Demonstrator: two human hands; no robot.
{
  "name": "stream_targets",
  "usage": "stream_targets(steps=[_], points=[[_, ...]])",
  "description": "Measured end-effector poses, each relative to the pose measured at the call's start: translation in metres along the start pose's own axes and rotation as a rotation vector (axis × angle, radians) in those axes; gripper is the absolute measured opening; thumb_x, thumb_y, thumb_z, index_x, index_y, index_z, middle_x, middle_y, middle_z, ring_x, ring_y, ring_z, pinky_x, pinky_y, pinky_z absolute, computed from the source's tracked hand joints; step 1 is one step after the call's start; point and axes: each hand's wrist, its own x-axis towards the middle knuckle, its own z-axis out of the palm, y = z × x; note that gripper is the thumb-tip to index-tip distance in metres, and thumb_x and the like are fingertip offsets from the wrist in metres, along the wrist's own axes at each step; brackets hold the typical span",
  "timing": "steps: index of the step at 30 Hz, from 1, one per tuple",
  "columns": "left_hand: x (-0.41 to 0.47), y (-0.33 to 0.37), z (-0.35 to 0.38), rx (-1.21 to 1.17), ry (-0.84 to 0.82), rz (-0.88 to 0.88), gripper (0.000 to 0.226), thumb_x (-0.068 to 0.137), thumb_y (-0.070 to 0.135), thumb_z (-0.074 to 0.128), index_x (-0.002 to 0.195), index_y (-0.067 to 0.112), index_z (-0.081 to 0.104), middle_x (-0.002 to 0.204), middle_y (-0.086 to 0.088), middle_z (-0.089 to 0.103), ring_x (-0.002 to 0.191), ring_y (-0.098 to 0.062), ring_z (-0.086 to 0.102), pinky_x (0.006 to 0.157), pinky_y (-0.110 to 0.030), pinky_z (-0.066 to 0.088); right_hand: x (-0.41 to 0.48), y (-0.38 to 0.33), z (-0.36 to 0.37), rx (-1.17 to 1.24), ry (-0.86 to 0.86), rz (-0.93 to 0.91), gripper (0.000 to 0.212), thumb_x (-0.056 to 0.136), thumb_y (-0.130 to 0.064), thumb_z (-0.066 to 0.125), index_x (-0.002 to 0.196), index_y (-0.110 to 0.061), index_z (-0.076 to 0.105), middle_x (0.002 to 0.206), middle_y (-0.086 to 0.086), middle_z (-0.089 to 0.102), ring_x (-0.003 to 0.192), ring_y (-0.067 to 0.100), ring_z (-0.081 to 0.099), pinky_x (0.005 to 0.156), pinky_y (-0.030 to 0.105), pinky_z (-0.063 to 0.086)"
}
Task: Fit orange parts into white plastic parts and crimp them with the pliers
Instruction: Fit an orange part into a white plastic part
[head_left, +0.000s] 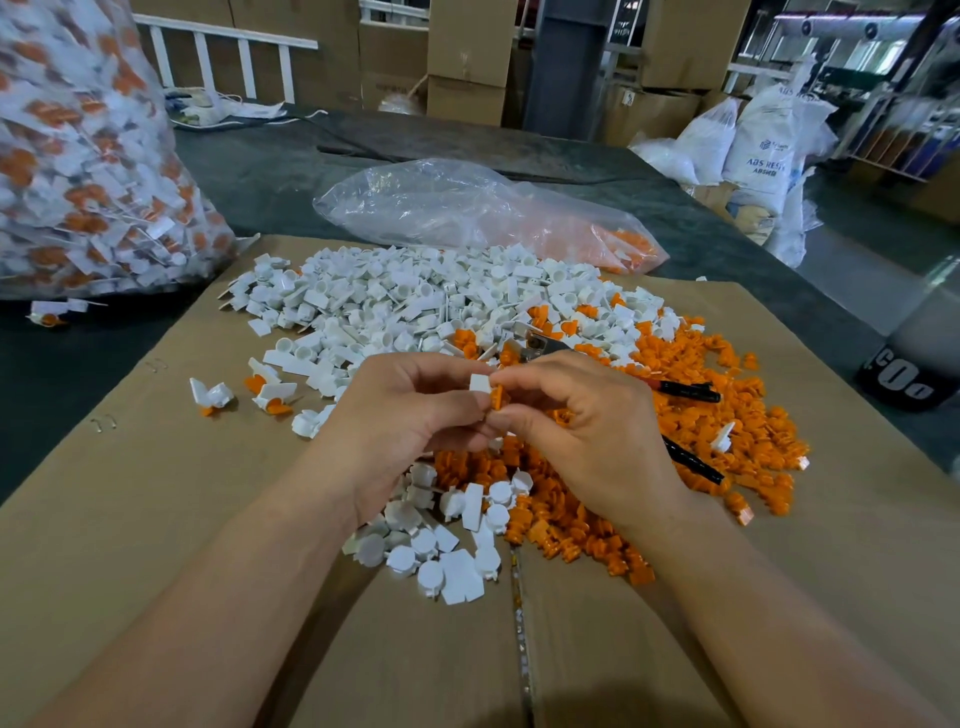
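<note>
Both hands meet at the centre of the frame, fingertips together. The left hand (410, 410) is curled, thumb and fingers pinching one white part (480, 383), a small, smooth, matte moulded plastic block. The right hand (587, 431) is also curled, thumb and forefinger pinching one orange part (500, 397), a small ribbed plastic piece that touches the lower right edge of the white part. The pliers (535, 345) lie on the heap just behind the right hand: the bare metal head shows above the knuckles, and two black handles spread apart to the right. Whether the hand touches them cannot be told. A loose pile of white parts (395, 306), cup-shaped with flat tabs, fills the upper centre, with more below the wrists. A pile of orange parts (727, 415) spreads to the right. A few assembled pieces (270, 395) lie at centre left. Everything rests on a flat brown cardboard sheet (156, 519). A clear bag of assembled pieces (78, 156) stands at upper left, and a crumpled clear bag (467, 208) holding orange pieces lies at upper centre.
</note>
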Motion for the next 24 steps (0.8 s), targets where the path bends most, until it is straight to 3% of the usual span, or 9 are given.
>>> stream_targets(steps=[9, 15, 20, 24], points=[[0.0008, 0.0024, -0.0001, 0.012, 0.051, -0.048, 0.020, 0.073, -0.016, 0.062, 0.069, 0.003, 0.064, 0.058, -0.010, 0.061, 0.050, -0.016, 0.063, 0.048, -0.020, 0.052, -0.0005, 0.0000, 0.0031, 0.009, -0.033, -0.043, 0.021, 0.075, -0.014, 0.069, 0.096, -0.009, 0.071, 0.085, 0.002, 0.068, 0.083, 0.008, 0.058, 0.071, 0.027, 0.048], [0.0014, 0.0018, -0.0020, -0.032, 0.059, -0.062, 0.016, 0.070, -0.013, 0.065, 0.073, 0.002, 0.064, 0.058, -0.011, 0.064, 0.050, -0.016, 0.064, 0.045, -0.017, 0.051, 0.0004, 0.0002, 0.0027, 0.065, -0.016, -0.017, 0.023, 0.075, -0.016, 0.069, 0.098, -0.015, 0.071, 0.086, -0.009, 0.063, 0.083, 0.005, 0.059, 0.072, 0.021, 0.050], [0.0021, 0.0028, -0.0039, -0.119, 0.062, -0.082, 0.023, 0.052, 0.001, 0.069, 0.074, -0.001, 0.063, 0.056, -0.010, 0.066, 0.048, -0.015, 0.064, 0.043, -0.015, 0.049, 0.0004, -0.0007, 0.0035, 0.354, -0.035, 0.174, 0.043, 0.075, -0.004, 0.071, 0.101, -0.034, 0.057, 0.090, -0.007, 0.064, 0.082, 0.006, 0.066, 0.076, 0.020, 0.054], [0.0022, 0.0037, -0.0037, -0.114, 0.069, -0.075, 0.021, 0.051, 0.001, 0.070, 0.070, -0.001, 0.063, 0.057, -0.009, 0.066, 0.049, -0.014, 0.064, 0.044, -0.015, 0.049, 0.0011, -0.0029, 0.0039, 0.440, -0.030, 0.215, 0.039, 0.070, -0.008, 0.073, 0.097, -0.032, 0.059, 0.089, -0.006, 0.064, 0.081, 0.004, 0.065, 0.074, 0.016, 0.053]])
